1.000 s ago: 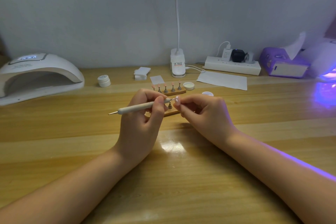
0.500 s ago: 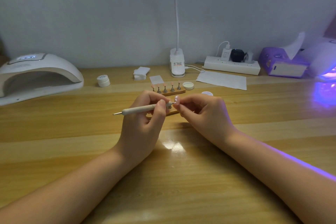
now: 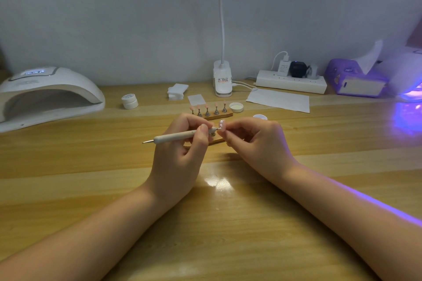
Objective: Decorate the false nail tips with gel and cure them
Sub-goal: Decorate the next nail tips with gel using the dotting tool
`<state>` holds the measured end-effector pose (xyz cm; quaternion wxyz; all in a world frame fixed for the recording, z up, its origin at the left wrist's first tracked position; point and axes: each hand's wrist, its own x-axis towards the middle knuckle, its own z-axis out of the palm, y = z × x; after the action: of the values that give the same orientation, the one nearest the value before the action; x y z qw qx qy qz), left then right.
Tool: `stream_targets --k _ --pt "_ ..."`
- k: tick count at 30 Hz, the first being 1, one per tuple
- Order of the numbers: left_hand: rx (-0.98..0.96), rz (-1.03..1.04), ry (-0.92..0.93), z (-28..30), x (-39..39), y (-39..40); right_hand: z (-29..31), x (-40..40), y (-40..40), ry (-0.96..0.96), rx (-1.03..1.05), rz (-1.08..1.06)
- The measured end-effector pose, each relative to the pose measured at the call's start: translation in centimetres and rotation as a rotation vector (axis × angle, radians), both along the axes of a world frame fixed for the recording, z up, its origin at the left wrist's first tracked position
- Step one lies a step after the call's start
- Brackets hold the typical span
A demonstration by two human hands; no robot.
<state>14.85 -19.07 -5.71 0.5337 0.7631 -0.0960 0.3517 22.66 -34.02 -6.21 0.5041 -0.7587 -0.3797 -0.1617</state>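
Dotting gel onto one tip was the step in hand. Left hand [image 3: 180, 155] — fingers curled round a slim white double-ended dotting pen [image 3: 180, 136], held near its working end, metal point laid against the nail. Right hand [image 3: 255, 143] — fingertips pinching a small pale pink false nail tip [image 3: 222, 126] with white dots on it, raised just above the wooden table [image 3: 228, 223]. To be done well, by judgement: both wrists braced low, light touches only, the tip kept facing up so wet gel would not run.

Location of the nail: between the two hands, touching the pen's point. Just behind the hands stood a wooden holder strip [image 3: 219, 116] carrying further pink tips on metal stands; a second strip lay mostly hidden beneath the fingers. Open white gel pot [image 3: 236, 107] beside the strip. White dome curing lamp [image 3: 48, 93] well apart at far left — another glowed violet at far right [image 3: 408, 80].
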Motion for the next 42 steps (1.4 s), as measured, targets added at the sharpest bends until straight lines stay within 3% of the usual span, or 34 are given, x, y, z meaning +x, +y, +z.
stream_targets --k 42 --pt "0.023 0.007 -0.006 0.02 0.0 0.07 0.0 -0.05 -0.02 0.009 -0.002 -0.008"
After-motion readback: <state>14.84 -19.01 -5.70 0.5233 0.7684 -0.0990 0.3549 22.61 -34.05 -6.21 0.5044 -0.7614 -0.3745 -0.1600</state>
